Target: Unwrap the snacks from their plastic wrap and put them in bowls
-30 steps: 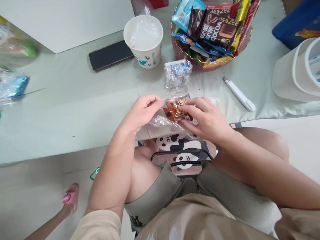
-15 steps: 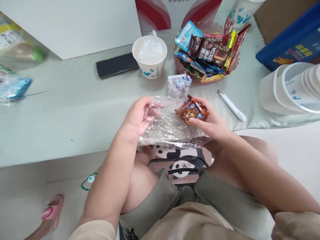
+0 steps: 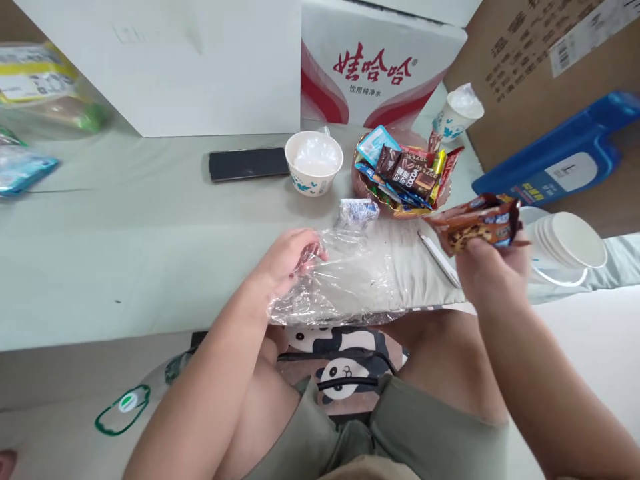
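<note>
My right hand (image 3: 493, 270) grips brown cookie packets (image 3: 477, 227) with a chocolate-chip cookie picture, raised over the right part of the table. It looks like more than one packet. My left hand (image 3: 295, 260) has its fingers curled at the left side of a clear plastic bag (image 3: 345, 280), which lies crumpled along the table's front edge. A small blue-and-white packet in clear wrap (image 3: 359, 211) sits just behind the bag. Below the raised packets lies a white utility knife (image 3: 439, 259). A pink glass bowl (image 3: 364, 183) heaped with wrapped snacks stands behind.
A paper cup with clear plastic inside (image 3: 313, 167) stands beside a black phone (image 3: 250, 164). Rightward are a white bucket of stacked paper cups (image 3: 565, 243), a blue jug (image 3: 555, 160) and a cardboard box (image 3: 520, 73). White boxes (image 3: 200, 67) line the back; bagged items (image 3: 40, 87) lie left.
My right hand has moved right and lifted the cookie packets away from the plastic bag. My left hand stays at the bag. The camera view has tilted up.
</note>
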### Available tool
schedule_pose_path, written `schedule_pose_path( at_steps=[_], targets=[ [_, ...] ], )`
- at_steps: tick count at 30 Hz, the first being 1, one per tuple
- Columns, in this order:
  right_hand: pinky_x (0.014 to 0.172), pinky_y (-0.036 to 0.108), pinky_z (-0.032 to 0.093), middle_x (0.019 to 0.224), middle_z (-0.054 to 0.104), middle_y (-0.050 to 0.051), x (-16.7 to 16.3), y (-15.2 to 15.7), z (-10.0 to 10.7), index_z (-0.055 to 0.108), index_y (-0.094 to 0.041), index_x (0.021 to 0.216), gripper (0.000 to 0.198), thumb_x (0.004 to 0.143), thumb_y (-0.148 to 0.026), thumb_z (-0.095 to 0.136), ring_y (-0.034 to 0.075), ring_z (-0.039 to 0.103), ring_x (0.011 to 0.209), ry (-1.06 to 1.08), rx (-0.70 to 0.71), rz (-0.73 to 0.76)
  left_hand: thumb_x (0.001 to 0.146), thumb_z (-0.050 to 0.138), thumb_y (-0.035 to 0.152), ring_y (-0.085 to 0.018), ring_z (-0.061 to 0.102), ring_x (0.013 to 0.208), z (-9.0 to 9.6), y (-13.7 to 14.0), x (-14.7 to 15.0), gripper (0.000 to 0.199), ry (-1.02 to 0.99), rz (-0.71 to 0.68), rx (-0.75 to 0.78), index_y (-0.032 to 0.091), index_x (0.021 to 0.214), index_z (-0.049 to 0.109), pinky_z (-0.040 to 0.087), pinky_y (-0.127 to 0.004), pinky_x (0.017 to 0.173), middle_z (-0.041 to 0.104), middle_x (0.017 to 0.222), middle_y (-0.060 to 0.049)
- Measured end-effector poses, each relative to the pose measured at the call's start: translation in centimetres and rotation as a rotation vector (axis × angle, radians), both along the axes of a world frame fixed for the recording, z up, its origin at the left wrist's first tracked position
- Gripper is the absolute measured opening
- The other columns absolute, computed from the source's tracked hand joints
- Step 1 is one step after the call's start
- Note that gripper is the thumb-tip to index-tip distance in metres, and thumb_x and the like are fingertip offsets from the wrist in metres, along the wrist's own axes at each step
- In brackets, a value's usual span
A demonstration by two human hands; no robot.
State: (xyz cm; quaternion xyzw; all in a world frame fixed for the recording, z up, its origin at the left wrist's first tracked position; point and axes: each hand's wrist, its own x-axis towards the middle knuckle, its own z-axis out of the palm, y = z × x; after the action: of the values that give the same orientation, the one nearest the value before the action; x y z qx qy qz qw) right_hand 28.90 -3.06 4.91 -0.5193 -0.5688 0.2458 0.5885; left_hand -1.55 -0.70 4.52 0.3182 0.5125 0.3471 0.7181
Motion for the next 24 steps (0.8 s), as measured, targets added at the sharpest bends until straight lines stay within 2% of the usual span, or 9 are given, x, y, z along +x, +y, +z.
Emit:
schedule_pose_path(
  at_steps=[4,5,7,10,15,17,20,22,24],
  targets=[
    [0.091,0.049,0.054,0.122,0.064,0.016,1.4,6.3,4.3,0.062,-0.025,0.122,0.047,0.078,-0.025,0.076,0.033,0.066,0.109,-0.507,0.246,-0.134,0.071,0.062,0.025,-0.004,0.036,0.041,-0.1,0.4,0.5,0.017,-0.019,-0.042,0.004,0.019,0.059,0.051,0.016,-0.024,0.042,0.065,0.064,-0.001],
    [0.092,0.049,0.053,0.123,0.064,0.017,1.4,8.2,5.3,0.061,-0.023,0.124,0.046,0.081,-0.022,0.074,0.032,0.065,0.11,-0.619,0.236,-0.134,0.072,0.061,0.025,-0.004,0.036,0.041,-0.2,0.5,0.7,0.017,-0.026,-0.05,0.009,0.018,0.059,0.052,0.016,-0.024,0.042,0.065,0.064,-0.001],
    [0.1,0.049,0.05,0.129,0.063,0.019,1.1,11.9,6.5,0.061,-0.02,0.126,0.041,0.086,-0.019,0.072,0.032,0.06,0.12,-0.826,0.173,-0.133,0.073,0.06,0.025,-0.004,0.037,0.041,-0.2,0.7,0.9,0.017,-0.027,-0.065,0.025,0.018,0.058,0.055,0.017,-0.024,0.042,0.064,0.064,-0.001],
    [0.103,0.044,0.046,0.14,0.059,0.022,0.3,16.7,6.7,0.058,-0.012,0.135,0.045,0.092,-0.022,0.067,0.029,0.058,0.128,-1.006,0.018,-0.135,0.073,0.059,0.024,-0.004,0.037,0.041,-0.2,0.8,1.0,0.017,-0.018,-0.071,0.026,0.017,0.058,0.057,0.019,-0.023,0.042,0.062,0.062,-0.001],
    [0.096,0.046,0.047,0.13,0.072,0.019,0.3,22.4,5.4,0.064,-0.006,0.135,0.06,0.083,-0.035,0.075,0.031,0.068,0.118,-1.154,-0.237,0.167,0.072,0.058,0.023,-0.004,0.036,0.041,0.1,0.9,0.8,0.017,-0.041,-0.059,0.011,0.017,0.056,0.054,0.022,-0.022,0.043,0.065,0.063,-0.002],
    [0.095,0.046,0.048,0.127,0.073,0.019,0.4,23.4,5.6,0.063,-0.006,0.136,0.065,0.082,-0.039,0.075,0.031,0.069,0.117,-1.155,-0.317,0.194,0.072,0.057,0.023,-0.004,0.037,0.041,0.1,1.0,0.7,0.018,-0.045,-0.07,0.012,0.017,0.056,0.056,0.022,-0.022,0.043,0.065,0.062,-0.002],
    [0.099,0.051,0.047,0.135,0.07,0.019,0.3,22.5,6.9,0.058,-0.01,0.145,0.068,0.087,-0.042,0.072,0.034,0.067,0.121,-1.092,-0.35,0.107,0.073,0.057,0.024,-0.004,0.036,0.042,0.1,1.1,0.6,0.018,-0.055,-0.08,0.022,0.017,0.056,0.056,0.021,-0.023,0.043,0.064,0.062,-0.002],
    [0.102,0.052,0.046,0.138,0.069,0.018,0.1,20.3,7.5,0.061,-0.015,0.142,0.057,0.092,-0.04,0.068,0.033,0.066,0.123,-1.018,-0.28,0.063,0.072,0.058,0.025,-0.004,0.035,0.041,0.0,1.2,0.5,0.018,-0.064,-0.09,0.032,0.018,0.057,0.054,0.019,-0.023,0.044,0.065,0.061,-0.002],
    [0.104,0.051,0.047,0.134,0.07,0.018,0.3,16.9,7.2,0.066,-0.018,0.13,0.038,0.094,-0.032,0.065,0.032,0.067,0.121,-0.929,-0.131,0.052,0.072,0.059,0.026,-0.004,0.032,0.041,0.0,1.2,0.5,0.018,-0.077,-0.116,0.04,0.018,0.057,0.052,0.016,-0.024,0.044,0.065,0.061,-0.002]
  ],
)
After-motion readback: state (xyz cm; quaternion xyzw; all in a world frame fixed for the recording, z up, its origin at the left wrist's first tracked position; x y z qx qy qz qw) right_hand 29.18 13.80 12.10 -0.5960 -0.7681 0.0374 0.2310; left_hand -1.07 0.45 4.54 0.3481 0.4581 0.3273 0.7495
